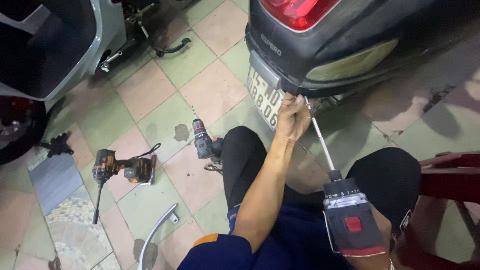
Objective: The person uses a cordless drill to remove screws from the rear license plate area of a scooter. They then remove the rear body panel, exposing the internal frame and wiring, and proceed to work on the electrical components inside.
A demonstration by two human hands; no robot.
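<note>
A cordless drill (pixel 350 220) with a long, thin bit (pixel 320 137) is the tool in use, low at the right near the person's knee, its bit angled up to the underside of a black scooter's rear (pixel 325 55). Going left to right: part of a grey scooter (pixel 60 45) stands at top left. On the tiled floor (pixel 150 95) lie an orange-and-black cordless drill (pixel 117 170), a curved white strip (pixel 155 232), then a dark drill with a red collar (pixel 205 142) just beside the person's left knee. The left hand (pixel 292 120) reaches forward, fingers closed around the bit's tip just under the scooter's edge, beside the number plate (pixel 262 97). The right hand (pixel 385 257) is hidden behind the drill body; whether it grips cannot be told. A red stool (pixel 450 180) stands at far right.
</note>
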